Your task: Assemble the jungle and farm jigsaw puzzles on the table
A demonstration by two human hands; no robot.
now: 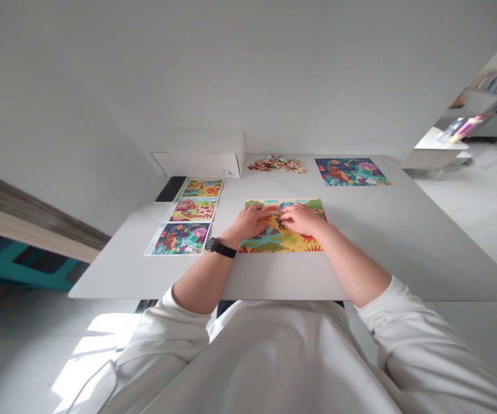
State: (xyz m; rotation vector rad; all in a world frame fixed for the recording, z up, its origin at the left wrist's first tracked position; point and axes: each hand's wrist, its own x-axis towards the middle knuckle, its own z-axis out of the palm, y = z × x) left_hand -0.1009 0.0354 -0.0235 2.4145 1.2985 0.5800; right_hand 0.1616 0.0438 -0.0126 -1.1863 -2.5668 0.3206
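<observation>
A colourful jigsaw puzzle [294, 244] in yellow, orange and green lies on the white table [274, 276] in front of me. My left hand [251, 221], with a black watch on the wrist, rests flat on the puzzle's left half with its fingers stretched out. My right hand [302, 218] lies on the puzzle's middle, fingers curled down and pressing at a small dark spot between the two hands. Whether a loose piece sits under those fingertips is too small to tell.
Three picture cards [192, 210] lie in a row at the left, beside a black phone [171, 188]. A white box [201, 155] stands at the back, with a heap of loose puzzle pieces [278, 164] and a blue finished puzzle [351, 171] to its right.
</observation>
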